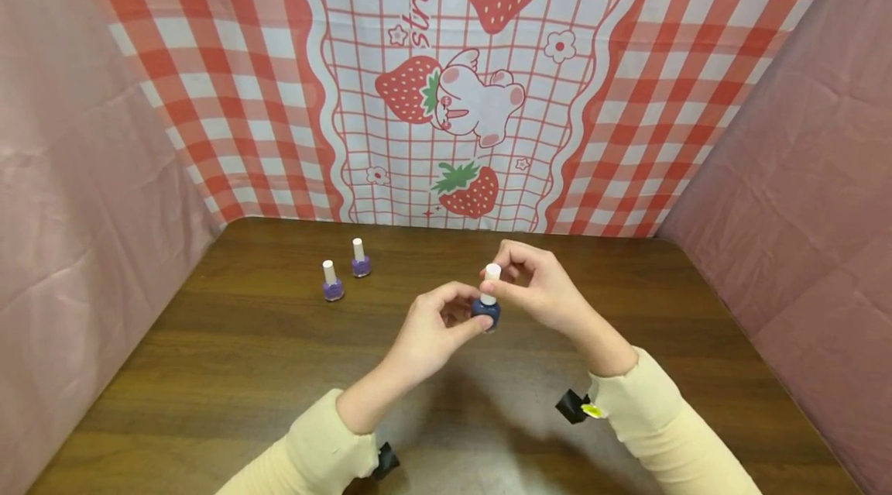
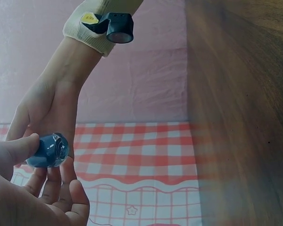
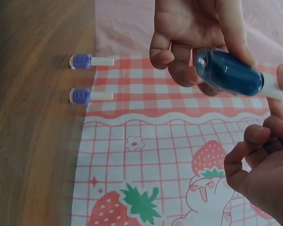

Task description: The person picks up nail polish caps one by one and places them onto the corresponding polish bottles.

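A dark blue nail polish bottle (image 1: 487, 311) with a white cap (image 1: 492, 273) is held above the table. My left hand (image 1: 427, 334) pinches its glass body between thumb and fingers. The thumb and fingers of my right hand (image 1: 542, 284) grip the white cap. In the right wrist view the blue bottle (image 3: 228, 73) lies on a slant, its cap still on the neck. Its rounded glass base (image 2: 59, 149) faces the camera in the left wrist view. Some of the fingers behind the bottle are hidden in the head view.
Two purple nail polish bottles, a nearer one (image 1: 333, 290) and a farther one (image 1: 360, 266), stand capped at the back left of the brown wooden table (image 1: 230, 371). A red-checked strawberry cloth (image 1: 258, 92) hangs behind; pink cloth (image 1: 787, 139) hangs at both sides.
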Demonstrator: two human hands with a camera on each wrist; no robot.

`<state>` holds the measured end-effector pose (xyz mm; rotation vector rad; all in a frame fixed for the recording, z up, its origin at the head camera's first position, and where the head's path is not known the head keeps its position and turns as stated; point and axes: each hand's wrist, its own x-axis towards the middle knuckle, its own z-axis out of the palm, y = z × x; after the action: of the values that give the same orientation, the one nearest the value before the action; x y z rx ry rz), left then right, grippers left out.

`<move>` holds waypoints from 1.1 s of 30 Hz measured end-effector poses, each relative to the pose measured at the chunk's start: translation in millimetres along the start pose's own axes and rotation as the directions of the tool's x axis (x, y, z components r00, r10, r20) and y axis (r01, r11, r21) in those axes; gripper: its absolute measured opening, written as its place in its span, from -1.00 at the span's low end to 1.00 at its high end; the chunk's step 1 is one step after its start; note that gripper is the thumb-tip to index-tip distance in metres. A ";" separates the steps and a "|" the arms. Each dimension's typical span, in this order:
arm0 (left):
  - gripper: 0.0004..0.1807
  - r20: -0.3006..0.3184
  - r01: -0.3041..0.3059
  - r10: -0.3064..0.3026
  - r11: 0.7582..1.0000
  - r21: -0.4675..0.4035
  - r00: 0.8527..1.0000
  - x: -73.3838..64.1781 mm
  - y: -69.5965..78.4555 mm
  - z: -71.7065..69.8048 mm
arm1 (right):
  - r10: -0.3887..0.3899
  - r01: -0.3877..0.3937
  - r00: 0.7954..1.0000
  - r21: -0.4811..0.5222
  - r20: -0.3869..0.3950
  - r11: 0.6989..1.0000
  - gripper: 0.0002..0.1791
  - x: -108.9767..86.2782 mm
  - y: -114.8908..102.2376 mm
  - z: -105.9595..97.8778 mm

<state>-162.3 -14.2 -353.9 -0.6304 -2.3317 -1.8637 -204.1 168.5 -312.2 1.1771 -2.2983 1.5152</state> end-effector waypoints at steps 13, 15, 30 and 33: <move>-0.75 0.007 0.010 -0.010 1.000 0.013 1.000 0.1 0.0 0.7 | -0.031 0.022 0.996 -0.100 -0.088 0.995 -0.66 -0.3 -1.3 7.7; -0.75 0.010 0.010 -0.010 1.000 0.008 1.000 0.0 0.2 0.9 | -0.027 0.018 0.995 -0.095 -0.095 0.995 -0.66 -0.5 -1.5 7.9; -0.76 0.037 -0.003 0.004 1.000 -0.022 0.999 -1.0 -5.0 -1.6 | 0.006 -0.016 0.986 0.054 0.167 0.998 -0.76 -0.4 3.6 -3.3; -0.75 0.059 0.001 0.000 1.000 -0.024 0.998 -1.9 -3.7 -2.7 | -0.044 0.014 0.973 0.136 0.225 0.991 -0.75 -0.3 5.7 -6.0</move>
<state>-162.5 -17.9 -357.2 -0.6971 -2.3486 -1.9011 -209.4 174.7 -313.5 1.4850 -2.3359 1.6227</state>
